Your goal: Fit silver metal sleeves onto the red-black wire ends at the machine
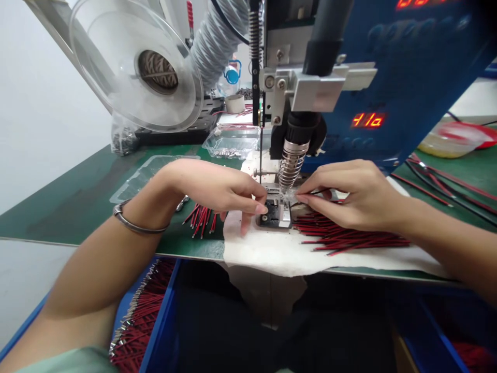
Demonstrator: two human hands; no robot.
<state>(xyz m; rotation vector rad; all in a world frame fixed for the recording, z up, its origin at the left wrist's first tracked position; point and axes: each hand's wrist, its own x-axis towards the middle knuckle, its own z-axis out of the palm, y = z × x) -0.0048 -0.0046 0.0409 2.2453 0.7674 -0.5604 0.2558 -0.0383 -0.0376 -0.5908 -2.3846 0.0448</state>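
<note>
Under the machine's soldering head (294, 155), with its coiled spring, sits a small black fixture (271, 213) with a metal block. My left hand (229, 189) reaches over from the left, thumb and index fingertip close together at the fixture's left edge; whatever may be between them is hidden. On the right, my right hand (345, 191) pinches a thin black wire (320, 191) between thumb and index finger, its end near the soldering tip. Below this hand lies a pile of red and black wires (349, 235) on a white cloth (267, 254).
A smaller wire bunch (202, 217) lies left of the fixture. Clear plastic trays (233, 140) stand behind, beneath a big transparent reel (116, 67). The blue machine box (392, 88) rises at the right. Below the table edge, a blue bin (165, 311) holds wires with metal ends.
</note>
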